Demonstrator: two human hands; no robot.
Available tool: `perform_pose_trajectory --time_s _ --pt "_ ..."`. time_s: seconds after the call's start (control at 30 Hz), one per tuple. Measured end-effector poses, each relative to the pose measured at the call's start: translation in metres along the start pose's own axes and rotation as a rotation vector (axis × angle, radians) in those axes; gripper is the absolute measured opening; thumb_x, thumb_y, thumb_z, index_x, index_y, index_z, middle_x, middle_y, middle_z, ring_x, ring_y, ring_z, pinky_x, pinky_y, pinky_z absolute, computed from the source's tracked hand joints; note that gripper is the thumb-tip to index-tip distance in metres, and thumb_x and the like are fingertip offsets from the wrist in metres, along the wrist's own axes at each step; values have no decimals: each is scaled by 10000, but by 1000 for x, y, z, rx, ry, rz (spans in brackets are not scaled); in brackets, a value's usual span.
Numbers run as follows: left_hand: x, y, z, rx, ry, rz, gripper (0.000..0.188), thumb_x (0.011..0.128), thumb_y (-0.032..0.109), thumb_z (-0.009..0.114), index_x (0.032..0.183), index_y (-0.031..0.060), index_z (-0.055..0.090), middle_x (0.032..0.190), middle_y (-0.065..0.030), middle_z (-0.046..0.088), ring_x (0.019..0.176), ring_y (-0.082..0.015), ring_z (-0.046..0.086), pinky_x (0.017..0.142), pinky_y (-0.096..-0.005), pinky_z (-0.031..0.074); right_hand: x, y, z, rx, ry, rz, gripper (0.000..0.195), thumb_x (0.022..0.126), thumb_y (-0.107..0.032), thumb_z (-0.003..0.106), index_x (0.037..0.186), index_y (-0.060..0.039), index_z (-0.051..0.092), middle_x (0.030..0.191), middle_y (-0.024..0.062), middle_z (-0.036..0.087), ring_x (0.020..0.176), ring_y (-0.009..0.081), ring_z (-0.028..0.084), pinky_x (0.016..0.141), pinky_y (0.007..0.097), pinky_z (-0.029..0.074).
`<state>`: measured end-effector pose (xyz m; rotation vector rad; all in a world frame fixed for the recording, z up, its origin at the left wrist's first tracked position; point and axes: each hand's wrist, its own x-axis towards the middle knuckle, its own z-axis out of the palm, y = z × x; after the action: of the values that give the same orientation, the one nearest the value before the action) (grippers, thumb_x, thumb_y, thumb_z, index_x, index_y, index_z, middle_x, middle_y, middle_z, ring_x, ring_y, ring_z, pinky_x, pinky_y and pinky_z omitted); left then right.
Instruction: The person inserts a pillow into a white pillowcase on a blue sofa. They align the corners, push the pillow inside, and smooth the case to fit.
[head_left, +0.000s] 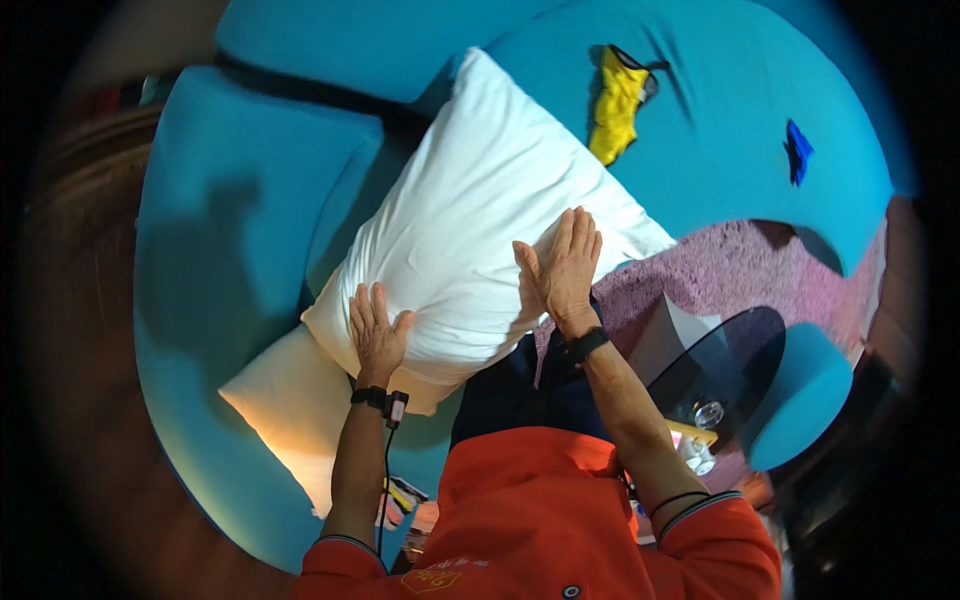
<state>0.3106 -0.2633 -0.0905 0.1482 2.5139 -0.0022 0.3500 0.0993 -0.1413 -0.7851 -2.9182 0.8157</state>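
A large white pillow (457, 217) lies tilted before me, over the teal sofa, its surface wrinkled. My left hand (379, 330) rests flat against its lower left part, fingers extended and thumb out. On the pillow's right part lies my right hand (566, 262), palm down, with the thumb apart from the fingers. Neither hand grips the cloth. Beneath the pillow's lower left corner, a second, cream-looking pillow (300, 397) is partly covered.
The curved teal sofa (202, 225) surrounds the pillows. A yellow cloth item (616, 112) and a small blue cloth (799, 152) lie on it. At right are a pink carpet (720, 262), a dark glass tabletop (727, 360) holding a glass ashtray or dish, and a teal stool (806, 397).
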Motion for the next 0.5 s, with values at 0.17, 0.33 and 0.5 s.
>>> perform_pose_trajectory --time_s 0.17,0.33,0.5 --pt "-21 -43 30 -75 164 -52 849 1093 575 581 1724 72 321 1800 -221 264 1639 -446 262 1294 -611 248 -9 -67 9 83 -193 -332 1065 858 -617 850 1563 96 489 1614 342 443 1533 533 381 1261 644 317" --pt "-32 -58 37 -259 381 -105 822 1058 520 674 1666 32 413 1738 -253 359 1576 -450 378 1249 -610 330 -40 -119 21 22 -437 -498 1289 677 -625 935 1594 120 419 1619 329 414 1557 516 331 1301 610 263" --pt "-39 -92 70 -514 441 -417 971 928 507 847 1615 -50 449 1654 -285 455 1514 -480 442 1230 -528 416 -49 -129 39 -112 -529 -619 1066 855 -577 813 1577 121 456 1553 296 464 1462 460 414 1259 566 328"
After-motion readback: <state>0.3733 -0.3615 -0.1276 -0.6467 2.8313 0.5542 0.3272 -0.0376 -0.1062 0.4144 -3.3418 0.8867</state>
